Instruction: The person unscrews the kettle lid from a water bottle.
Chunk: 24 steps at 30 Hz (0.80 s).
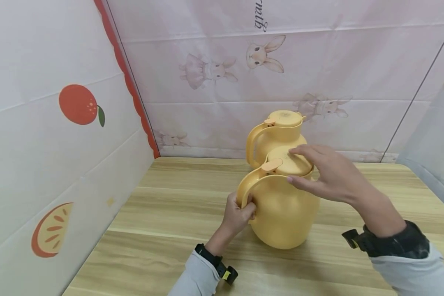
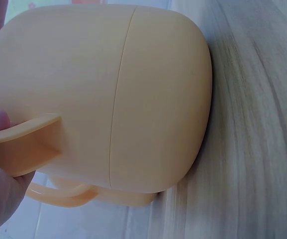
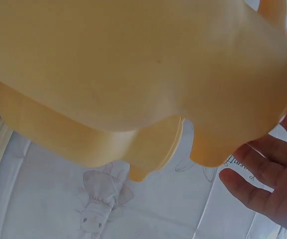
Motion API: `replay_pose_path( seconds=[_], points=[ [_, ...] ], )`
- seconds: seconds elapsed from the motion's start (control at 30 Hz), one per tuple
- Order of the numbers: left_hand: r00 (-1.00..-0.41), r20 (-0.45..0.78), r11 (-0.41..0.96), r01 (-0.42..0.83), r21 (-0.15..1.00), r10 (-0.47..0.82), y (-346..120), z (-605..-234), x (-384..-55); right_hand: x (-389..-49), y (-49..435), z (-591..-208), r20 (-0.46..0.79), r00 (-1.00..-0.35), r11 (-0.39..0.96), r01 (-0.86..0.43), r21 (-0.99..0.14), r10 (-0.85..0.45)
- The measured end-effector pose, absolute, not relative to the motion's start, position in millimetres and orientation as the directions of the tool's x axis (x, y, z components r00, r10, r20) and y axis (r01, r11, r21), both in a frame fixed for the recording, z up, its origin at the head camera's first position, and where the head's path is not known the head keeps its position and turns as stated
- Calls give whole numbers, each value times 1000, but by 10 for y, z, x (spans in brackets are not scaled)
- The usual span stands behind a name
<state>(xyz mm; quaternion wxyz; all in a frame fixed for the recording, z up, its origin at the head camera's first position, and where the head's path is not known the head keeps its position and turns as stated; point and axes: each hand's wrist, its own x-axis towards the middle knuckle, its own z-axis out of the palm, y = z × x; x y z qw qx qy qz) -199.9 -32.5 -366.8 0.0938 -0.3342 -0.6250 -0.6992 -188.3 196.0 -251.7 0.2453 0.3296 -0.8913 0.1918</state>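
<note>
A yellow vacuum jug (image 1: 285, 213) with a round lid (image 1: 297, 164) stands upright on the wooden table. My left hand (image 1: 237, 213) grips its curved handle (image 1: 249, 185) low down; the left wrist view shows the handle's lower end (image 2: 44, 132) joining the jug body beside my fingers. Over the lid, my right hand (image 1: 329, 174) spreads its loosely bent fingers and thumb, with fingertips right at the lid's top and rim. In the right wrist view, these fingers (image 3: 255, 167) are beside the spout (image 3: 210, 149).
Close behind the near jug stands a second yellow jug (image 1: 281, 135) of the same shape, partly hidden by it. The wood-grain table (image 1: 163, 230) meets a rabbit-printed back wall (image 1: 222, 123) and a fruit-printed left wall (image 1: 26, 152).
</note>
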Motion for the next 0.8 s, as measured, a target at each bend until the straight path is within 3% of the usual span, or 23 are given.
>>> replay_pose_path(
  seconds=[0.4, 0.8],
  points=[
    [-748, 601, -205, 565, 799, 282, -328, -3674, -1985, -1990, 1755, -2537, 559, -695, 782, -611, -128, -452],
    [-800, 549, -47, 555, 830, 244, -336, -3635, -1895, -1989, 1637, -2608, 645, -686, 839, -529, -126, -335]
  ],
)
